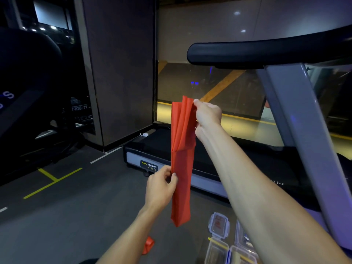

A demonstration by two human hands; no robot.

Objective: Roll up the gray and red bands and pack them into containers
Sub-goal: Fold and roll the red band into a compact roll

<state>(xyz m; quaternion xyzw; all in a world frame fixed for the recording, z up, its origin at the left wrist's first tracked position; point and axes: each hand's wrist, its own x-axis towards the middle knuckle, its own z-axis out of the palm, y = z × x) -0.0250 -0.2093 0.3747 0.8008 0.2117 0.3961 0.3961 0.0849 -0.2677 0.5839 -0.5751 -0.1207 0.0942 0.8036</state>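
red band (pixel 182 168) hangs folded in front of the treadmill (pixel 238 164); right hand (pixel 207 115) pinches its top, left hand (pixel 162 185) pinches mid-edge. step: straightening before rolling. next: roll tightly toward containers (pixel 219 223) below.

A dim gym: gray floor (pixel 66 216) with yellow tape lines (pixel 51 182), a treadmill (pixel 238 164) facing a big window (pixel 219 88), brown pillar (pixel 118 73) left.

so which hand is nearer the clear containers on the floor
Left. The left hand pinches the red band low down, above the containers; the right hand grips the band's top, farther up.
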